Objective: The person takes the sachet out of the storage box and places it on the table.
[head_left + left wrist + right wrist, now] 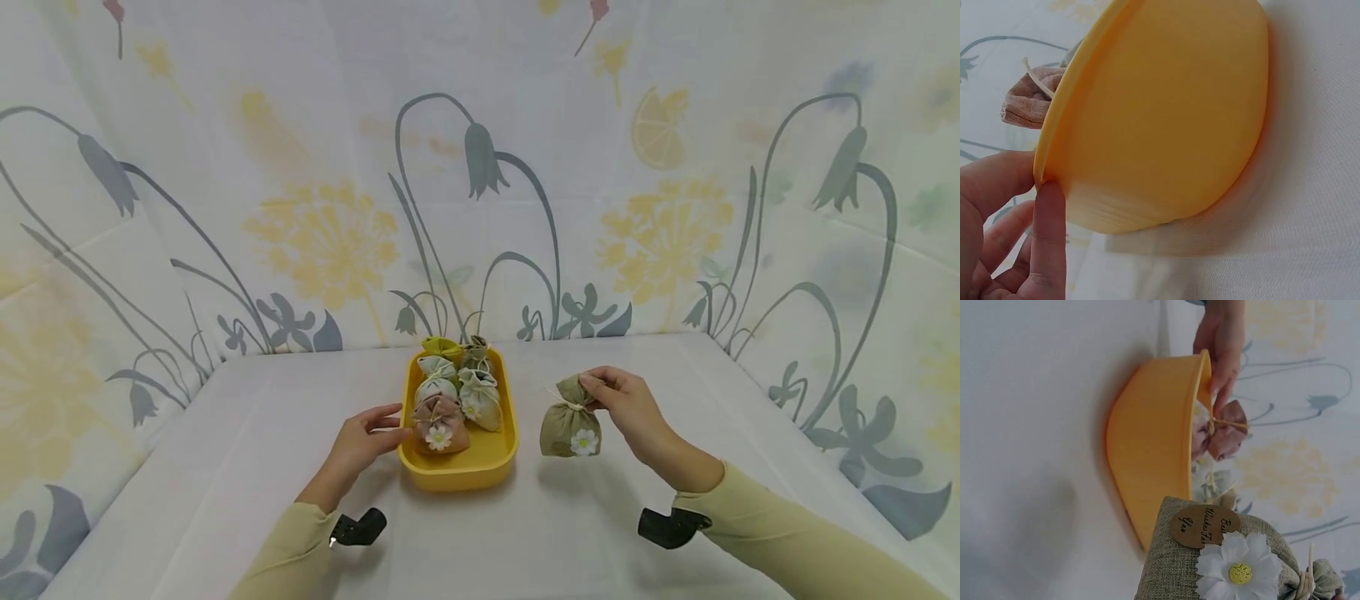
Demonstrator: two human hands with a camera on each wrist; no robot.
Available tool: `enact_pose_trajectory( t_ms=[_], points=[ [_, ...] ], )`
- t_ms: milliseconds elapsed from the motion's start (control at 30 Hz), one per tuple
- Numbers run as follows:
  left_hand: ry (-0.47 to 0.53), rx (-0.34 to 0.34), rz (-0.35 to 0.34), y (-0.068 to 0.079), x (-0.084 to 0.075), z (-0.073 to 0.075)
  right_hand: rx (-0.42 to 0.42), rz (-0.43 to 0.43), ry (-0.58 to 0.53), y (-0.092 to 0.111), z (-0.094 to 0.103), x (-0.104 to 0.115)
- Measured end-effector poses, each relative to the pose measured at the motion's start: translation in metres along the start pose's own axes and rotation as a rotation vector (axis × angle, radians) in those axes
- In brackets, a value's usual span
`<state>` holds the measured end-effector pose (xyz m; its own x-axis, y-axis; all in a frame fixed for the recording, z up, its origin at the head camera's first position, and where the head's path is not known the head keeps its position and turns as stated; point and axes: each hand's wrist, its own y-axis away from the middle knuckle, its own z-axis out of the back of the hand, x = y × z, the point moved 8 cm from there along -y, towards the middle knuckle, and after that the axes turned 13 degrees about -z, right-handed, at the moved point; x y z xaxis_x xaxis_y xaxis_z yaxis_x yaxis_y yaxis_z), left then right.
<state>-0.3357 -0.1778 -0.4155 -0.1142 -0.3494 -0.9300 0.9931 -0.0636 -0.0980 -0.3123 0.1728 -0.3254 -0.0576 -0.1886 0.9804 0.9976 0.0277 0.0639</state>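
Observation:
My right hand [626, 410] pinches an olive-green drawstring pouch [564, 429] by its gathered top, holding it above the table to the right of the yellow tub. A white daisy [1240, 573] and a brown oval tag [1200, 525] decorate that pouch in the right wrist view. With thumb and fingers, my left hand [1019, 231] pinches the rim of the yellow tub [459, 481] on its left side. Inside the tub sit several tied pouches: a dusty-pink pouch [442, 417] in front, a pale blue one [437, 379], a cream one [483, 400] and a yellow-green one [441, 346] behind.
A white cloth [480, 550] covers the table. Behind it hangs a white curtain [517, 233] printed with grey bellflowers and yellow blossoms. A black wrist camera [358, 528] is strapped at the left sleeve, and another black camera [671, 528] at the right one.

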Motion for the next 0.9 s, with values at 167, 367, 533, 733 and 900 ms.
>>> enact_pose_trajectory(
  t_ms=[167, 367, 533, 733, 900],
  points=[
    [0.023, -0.014, 0.005, 0.0, 0.001, 0.001, -0.048, -0.013, -0.036, -0.013, 0.002, -0.002],
    [0.071, -0.011, 0.016, -0.001, 0.005, -0.003, -0.119, -0.037, -0.05, -0.029, 0.005, -0.006],
    [0.082, -0.014, 0.013, -0.003, 0.007, -0.005, -0.133, -0.06, -0.063, -0.044, 0.006, -0.012],
    [0.082, -0.015, 0.026, 0.0, 0.005, -0.005, -0.142, -0.065, -0.095, -0.06, 0.005, -0.019],
    [0.086, -0.017, 0.028, 0.001, 0.004, -0.005, -0.142, -0.062, -0.084, -0.075, 0.003, -0.02]
  ],
)
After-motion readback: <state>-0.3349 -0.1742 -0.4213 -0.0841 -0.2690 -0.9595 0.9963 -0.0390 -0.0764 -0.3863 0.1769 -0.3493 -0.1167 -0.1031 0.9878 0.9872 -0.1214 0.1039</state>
